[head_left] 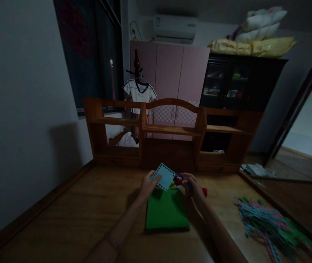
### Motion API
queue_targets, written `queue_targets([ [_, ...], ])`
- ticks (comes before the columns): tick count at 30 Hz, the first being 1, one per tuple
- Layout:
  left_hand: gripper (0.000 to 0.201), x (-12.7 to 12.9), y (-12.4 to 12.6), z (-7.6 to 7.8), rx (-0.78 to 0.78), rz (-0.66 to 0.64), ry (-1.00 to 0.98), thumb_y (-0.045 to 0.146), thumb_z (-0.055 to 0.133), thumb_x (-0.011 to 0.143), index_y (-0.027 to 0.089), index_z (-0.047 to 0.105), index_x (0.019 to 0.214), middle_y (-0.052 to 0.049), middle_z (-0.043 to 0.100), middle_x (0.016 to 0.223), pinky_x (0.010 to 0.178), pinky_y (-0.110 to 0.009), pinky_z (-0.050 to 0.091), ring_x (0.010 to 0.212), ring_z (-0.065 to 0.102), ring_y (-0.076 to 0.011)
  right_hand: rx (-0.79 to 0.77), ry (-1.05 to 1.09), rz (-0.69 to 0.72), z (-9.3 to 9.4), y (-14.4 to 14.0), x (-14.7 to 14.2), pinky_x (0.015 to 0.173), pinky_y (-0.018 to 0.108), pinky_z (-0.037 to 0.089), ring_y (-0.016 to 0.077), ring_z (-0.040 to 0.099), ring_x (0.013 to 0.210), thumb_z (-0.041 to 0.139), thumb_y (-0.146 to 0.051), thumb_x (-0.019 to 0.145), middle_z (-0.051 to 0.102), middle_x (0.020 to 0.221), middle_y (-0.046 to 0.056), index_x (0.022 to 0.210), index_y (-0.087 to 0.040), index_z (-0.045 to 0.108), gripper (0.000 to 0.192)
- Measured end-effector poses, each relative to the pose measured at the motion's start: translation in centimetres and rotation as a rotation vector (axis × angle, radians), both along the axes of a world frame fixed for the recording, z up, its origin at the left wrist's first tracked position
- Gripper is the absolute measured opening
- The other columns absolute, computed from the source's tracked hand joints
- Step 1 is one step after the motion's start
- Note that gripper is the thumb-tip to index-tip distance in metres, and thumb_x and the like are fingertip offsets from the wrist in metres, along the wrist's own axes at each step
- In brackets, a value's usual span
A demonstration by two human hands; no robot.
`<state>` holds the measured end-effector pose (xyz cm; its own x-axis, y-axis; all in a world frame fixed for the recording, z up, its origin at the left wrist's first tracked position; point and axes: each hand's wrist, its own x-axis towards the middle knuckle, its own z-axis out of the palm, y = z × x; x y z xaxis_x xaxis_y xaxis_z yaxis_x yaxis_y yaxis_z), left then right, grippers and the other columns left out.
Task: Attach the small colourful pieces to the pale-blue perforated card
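Nearest the camera, two bare forearms reach up from six o'clock over a wooden desk (pixel 84 215). The left hand (pixel 148 185) pinches a pale blue square panel (pixel 164 176) with holes along its edge, thumb on its face, holding it tilted just above the desk. At three o'clock from it the right hand (pixel 192 185) is curled around a small cluster of coloured pieces (pixel 178 179), red and purple showing; how firmly it grips is too dark to tell. The panel's right corner sits just beside that cluster. Directly below both hands, toward six o'clock, a green flat board (pixel 166 213) lies on the desk. A small red piece (pixel 205 192) shows just beyond the right wrist at three o'clock. Farther out, at four o'clock, a heap of pink, green and blue strips (pixel 268 223) spreads across the desk. At twelve o'clock a wooden shelf unit (pixel 172 128) stands along the desk's far edge.
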<state>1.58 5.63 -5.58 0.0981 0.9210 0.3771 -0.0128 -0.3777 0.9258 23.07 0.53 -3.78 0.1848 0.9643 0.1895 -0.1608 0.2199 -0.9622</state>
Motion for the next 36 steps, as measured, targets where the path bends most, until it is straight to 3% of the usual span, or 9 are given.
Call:
queue_targets([
  [2, 0.040, 0.0, -0.4, 0.1, -0.005, -0.019, 0.016, 0.050, 0.062, 0.069, 0.012, 0.059, 0.082, -0.004, 0.062, 0.077, 0.060, -0.021, 0.044, 0.069, 0.058, -0.0145, -0.057, -0.092, 0.046, 0.2, -0.4, 0.1, 0.037, 0.019, 0.020, 0.0058, 0.031, 0.037, 0.066, -0.047, 0.064, 0.050, 0.049, -0.003, 0.086, -0.015, 0.065, 0.038],
  [6, 0.042, 0.3, -1.4, 0.5, -0.014, -0.075, 0.036, 0.050, 0.063, 0.067, 0.012, 0.059, 0.084, -0.004, 0.062, 0.078, 0.058, -0.021, 0.043, 0.067, 0.057, -0.0140, -0.030, -0.216, 0.050, 0.3, -0.9, -0.2, 0.044, 0.021, 0.028, 0.0089, 0.043, 0.048, 0.070, -0.045, 0.062, 0.060, 0.065, 0.003, 0.081, -0.015, 0.068, 0.036],
  [9, 0.045, 0.5, -2.2, 1.2, -0.018, -0.081, 0.031, 0.052, 0.066, 0.064, 0.011, 0.060, 0.082, -0.003, 0.062, 0.073, 0.055, -0.020, 0.043, 0.062, 0.056, -0.0131, -0.006, -0.268, 0.044, 0.3, -1.0, -0.4, 0.045, 0.022, 0.028, 0.0098, 0.043, 0.049, 0.072, -0.045, 0.060, 0.057, 0.060, 0.002, 0.070, -0.016, 0.067, 0.031],
  [15, 0.063, 1.0, -3.4, 2.7, -0.210, -0.221, -0.254, 0.066, 0.045, 0.073, 0.011, 0.058, 0.099, -0.012, 0.066, 0.088, 0.061, -0.028, 0.049, 0.071, 0.063, -0.0190, 0.014, -0.130, 0.015, 0.0, -1.2, -0.1, 0.040, 0.022, 0.019, 0.0071, 0.031, 0.041, 0.066, -0.050, 0.065, 0.048, 0.051, -0.003, 0.075, -0.017, 0.064, 0.034],
  [18, 0.057, 1.6, -3.5, 2.2, -0.177, -0.258, -0.165, 0.059, 0.054, 0.071, 0.011, 0.059, 0.101, -0.012, 0.065, 0.095, 0.058, -0.027, 0.050, 0.075, 0.063, -0.0197, 0.008, -0.092, 0.017, 0.0, -1.1, -0.2, 0.039, 0.021, 0.016, 0.0059, 0.027, 0.039, 0.066, -0.050, 0.066, 0.043, 0.049, -0.005, 0.077, -0.018, 0.062, 0.034],
  [21, 0.051, 2.2, -3.3, 0.9, -0.157, -0.270, 0.018, 0.055, 0.061, 0.069, 0.009, 0.063, 0.090, -0.011, 0.067, 0.083, 0.051, -0.025, 0.047, 0.063, 0.061, -0.0168, 0.015, -0.151, 0.055, 0.0, -0.8, -0.4, 0.039, 0.021, 0.016, 0.0057, 0.027, 0.040, 0.067, -0.050, 0.065, 0.042, 0.048, -0.005, 0.073, -0.016, 0.062, 0.035],
  [25, 0.046, 2.3, -2.9, -0.4, -0.082, -0.284, 0.139, 0.053, 0.053, 0.075, 0.008, 0.064, 0.077, -0.008, 0.065, 0.066, 0.048, -0.022, 0.042, 0.046, 0.055, -0.0112, 0.040, -0.242, 0.073, 0.2, -0.7, -0.7, 0.040, 0.021, 0.019, 0.0061, 0.030, 0.042, 0.067, -0.048, 0.066, 0.044, 0.049, -0.003, 0.071, -0.015, 0.064, 0.034],
  [31, 0.046, 1.9, -2.9, -0.3, -0.072, -0.330, 0.179, 0.052, 0.050, 0.078, 0.009, 0.063, 0.072, -0.007, 0.062, 0.060, 0.048, -0.021, 0.042, 0.048, 0.056, -0.0115, 0.031, -0.259, 0.082, 0.2, -0.9, -0.7, 0.042, 0.021, 0.023, 0.0066, 0.034, 0.046, 0.068, -0.048, 0.063, 0.051, 0.058, -0.002, 0.080, -0.016, 0.065, 0.036],
  [36, 0.045, 2.0, -3.2, -0.3, -0.061, -0.344, 0.220, 0.052, 0.051, 0.077, 0.009, 0.062, 0.069, -0.006, 0.062, 0.060, 0.049, -0.021, 0.042, 0.048, 0.055, -0.0110, -0.038, -0.286, 0.101, -0.3, -0.5, -0.6, 0.043, 0.020, 0.024, 0.0067, 0.035, 0.045, 0.070, -0.047, 0.059, 0.049, 0.055, -0.003, 0.075, -0.015, 0.064, 0.036],
])
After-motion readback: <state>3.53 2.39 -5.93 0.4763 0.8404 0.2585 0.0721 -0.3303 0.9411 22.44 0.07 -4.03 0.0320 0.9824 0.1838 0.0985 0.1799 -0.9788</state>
